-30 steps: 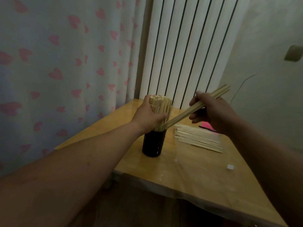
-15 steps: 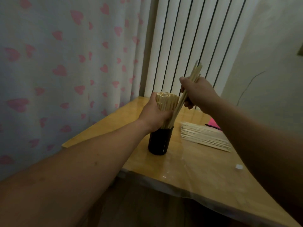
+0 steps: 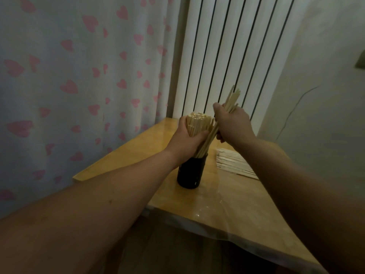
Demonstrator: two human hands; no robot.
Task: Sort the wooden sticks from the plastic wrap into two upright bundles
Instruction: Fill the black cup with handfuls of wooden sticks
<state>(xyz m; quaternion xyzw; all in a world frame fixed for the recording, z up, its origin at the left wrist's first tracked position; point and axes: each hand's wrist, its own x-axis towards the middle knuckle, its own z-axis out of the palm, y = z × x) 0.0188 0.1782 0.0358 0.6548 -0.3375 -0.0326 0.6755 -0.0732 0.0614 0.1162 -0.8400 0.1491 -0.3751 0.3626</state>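
A black cylindrical holder stands on the wooden table. An upright bundle of pale wooden sticks fills it. My left hand is wrapped around that bundle just above the holder's rim. My right hand grips a small handful of sticks, tilted steeply, their lower ends slanting down into the holder beside the bundle. More sticks lie flat in a loose pile on the table to the right, partly hidden by my right forearm.
Behind the table hang a white curtain with pink hearts and a white ribbed radiator. A pale wall stands at the right. Clear film covers the tabletop and overhangs its near edge.
My right hand swung its handful of sticks from a low slant up to nearly upright and pushed the lower ends down into the holder. My left hand kept its hold on the bundle.
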